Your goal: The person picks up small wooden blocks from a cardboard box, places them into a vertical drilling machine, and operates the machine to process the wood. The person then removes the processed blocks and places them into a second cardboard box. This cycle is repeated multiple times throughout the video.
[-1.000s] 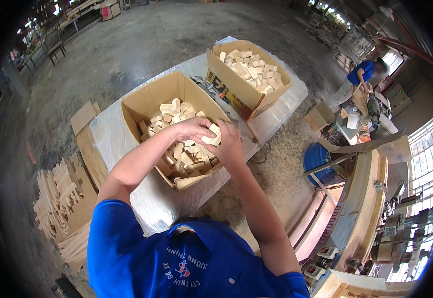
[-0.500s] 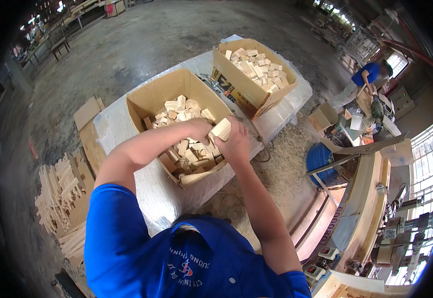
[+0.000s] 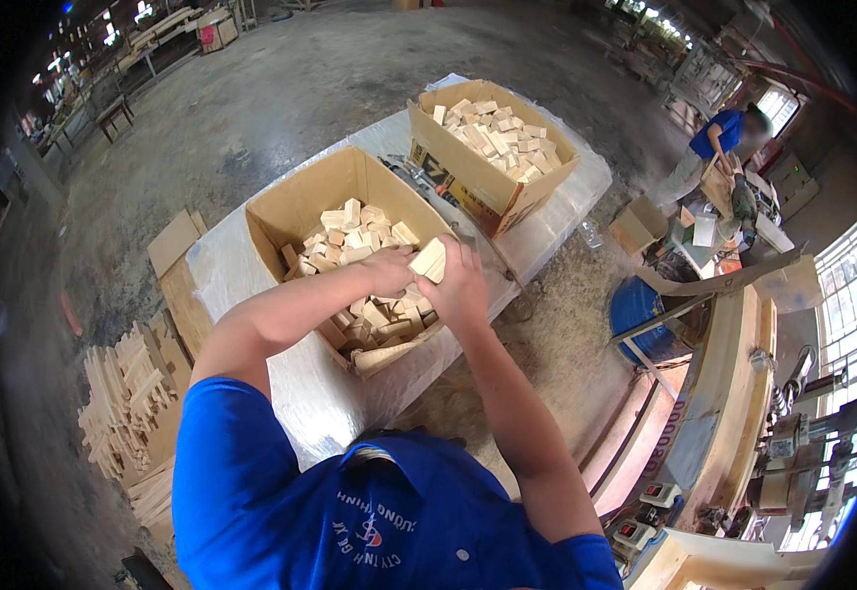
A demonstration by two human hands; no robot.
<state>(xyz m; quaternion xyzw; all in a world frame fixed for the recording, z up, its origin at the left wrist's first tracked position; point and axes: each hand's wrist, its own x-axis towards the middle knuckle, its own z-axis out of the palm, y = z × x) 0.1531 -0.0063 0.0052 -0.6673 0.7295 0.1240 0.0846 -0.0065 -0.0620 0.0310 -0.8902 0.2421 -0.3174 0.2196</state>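
A pale wooden block (image 3: 429, 261) is held up over the near right edge of an open cardboard box (image 3: 295, 202). My right hand (image 3: 461, 285) wraps round the block's right side, fingers behind it and thumb below. Close against its left end is my left hand (image 3: 387, 272), with bent, closed fingers; what they hold, if anything, I cannot make out. Under both hands, many loose wooden blocks (image 3: 354, 224) fill much of the box.
A second box (image 3: 507, 206) of blocks stands farther right on the plastic-wrapped table (image 3: 330, 393), with tools (image 3: 428, 182) between the boxes. Wooden strips (image 3: 128, 393) lie on the left. At right are a blue drum (image 3: 635, 315), a machine (image 3: 812, 442) and a person (image 3: 718, 143) working.
The whole view has shifted slightly, with the boxes now a little farther left and lower. Both hands stay together at the block, the right still gripping it.
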